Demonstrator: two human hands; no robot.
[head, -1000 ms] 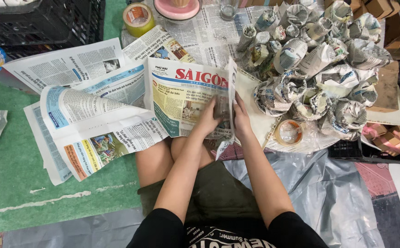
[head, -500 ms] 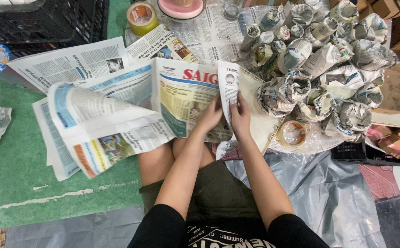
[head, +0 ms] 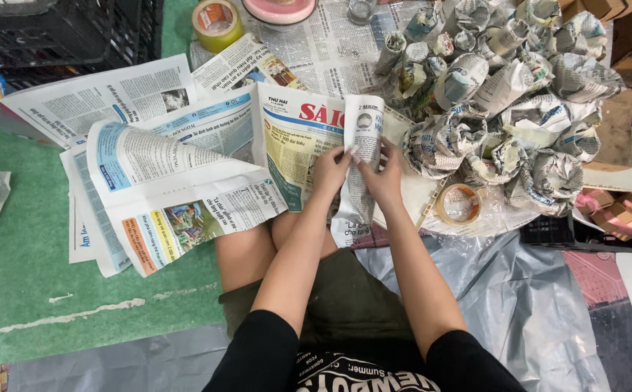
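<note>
While both our hands, left hand (head: 330, 168) and right hand (head: 383, 178), pinch shut on the folded newspaper sheet (head: 363, 156), wrapped bundles (head: 505, 94) sit just beside.

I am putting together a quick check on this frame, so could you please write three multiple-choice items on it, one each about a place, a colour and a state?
1. Where does the pile of newspaper-wrapped bundles lie from the person's view?
A. to the right of the hands
B. on the green floor at the left
C. on the person's lap

2. What colour is the mat at the left?
A. red
B. green
C. white

3. What are the left hand and the right hand doing?
A. resting flat on the knees
B. both gripping a folded newspaper sheet
C. each holding a tape roll

Answers:
1 A, as the bundles are heaped right of the hands.
2 B, as the mat beside the spread papers is green.
3 B, as the fingers of both hands pinch the narrow folded sheet.
</note>
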